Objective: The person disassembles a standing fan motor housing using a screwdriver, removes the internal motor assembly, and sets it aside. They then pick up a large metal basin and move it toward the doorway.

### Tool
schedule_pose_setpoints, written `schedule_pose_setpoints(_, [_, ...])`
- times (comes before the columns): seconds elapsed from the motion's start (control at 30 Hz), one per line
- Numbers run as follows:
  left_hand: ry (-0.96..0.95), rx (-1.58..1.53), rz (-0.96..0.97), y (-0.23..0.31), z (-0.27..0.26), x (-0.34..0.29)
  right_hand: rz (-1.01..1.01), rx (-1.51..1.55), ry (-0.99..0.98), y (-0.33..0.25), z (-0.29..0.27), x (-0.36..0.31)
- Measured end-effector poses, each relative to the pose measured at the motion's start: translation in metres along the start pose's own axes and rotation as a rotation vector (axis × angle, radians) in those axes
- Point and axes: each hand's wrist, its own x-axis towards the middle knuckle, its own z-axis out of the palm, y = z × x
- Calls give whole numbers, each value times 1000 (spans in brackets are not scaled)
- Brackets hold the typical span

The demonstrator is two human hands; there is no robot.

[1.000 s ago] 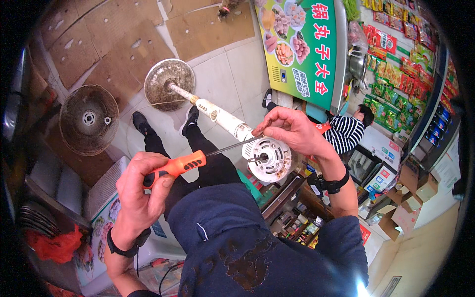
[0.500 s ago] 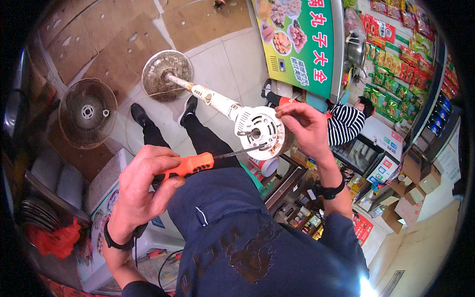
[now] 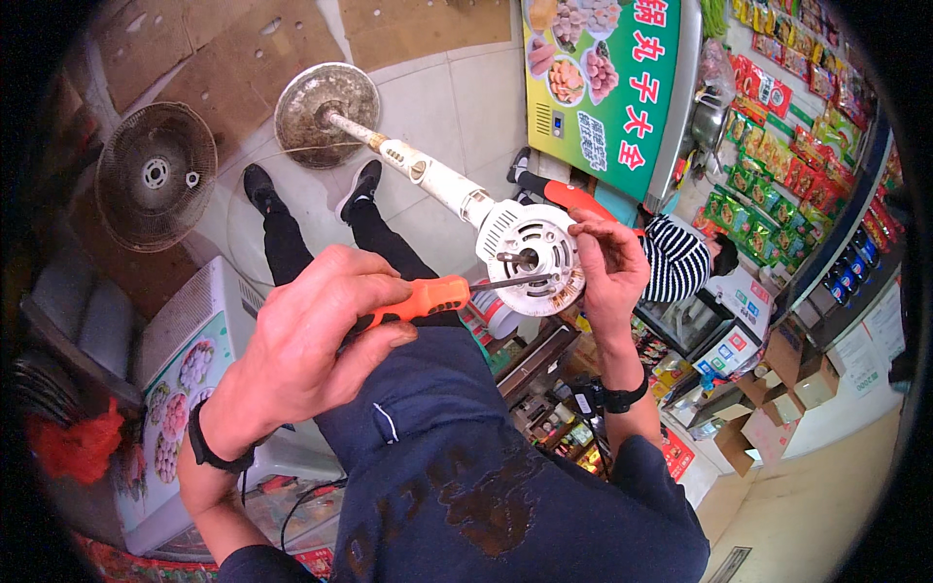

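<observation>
My left hand point(image 3: 316, 335) is closed around the orange-and-black handle of a screwdriver point(image 3: 428, 296). Its metal shaft points right, and the tip meets the lower right part of the round white motor housing point(image 3: 530, 291) of a stand fan. Out of the housing's slotted, rust-stained face sticks a short metal shaft point(image 3: 515, 257). At the housing's right rim, my right hand point(image 3: 612, 272) has thumb and fingers bent around the edge. The fan's white pole point(image 3: 432, 185) slants up and left to a dirty round base point(image 3: 326, 117) on the floor.
A round fan guard point(image 3: 155, 175) lies at left on brown cardboard. A chest freezer point(image 3: 593, 126) with a green picture panel stands ahead. Someone in a striped top point(image 3: 675, 257) is near packet-filled shelves point(image 3: 777, 165). Open cardboard boxes point(image 3: 777, 389) sit at right.
The whole view has shifted a little. My left hand has turned and appears larger, still gripping the screwdriver. Its tip stays on the housing, and my right hand stays by the rim.
</observation>
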Motion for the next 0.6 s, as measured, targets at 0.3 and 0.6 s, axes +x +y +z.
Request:
schedule_pose_setpoints(0.3, [-1, -53, 42, -5, 6, 7, -42, -9, -5, 9, -5, -2])
schedule_pose_setpoints(0.6, [-28, -60, 17, -11, 15, 15, -77, -20, 12, 16, -13, 0])
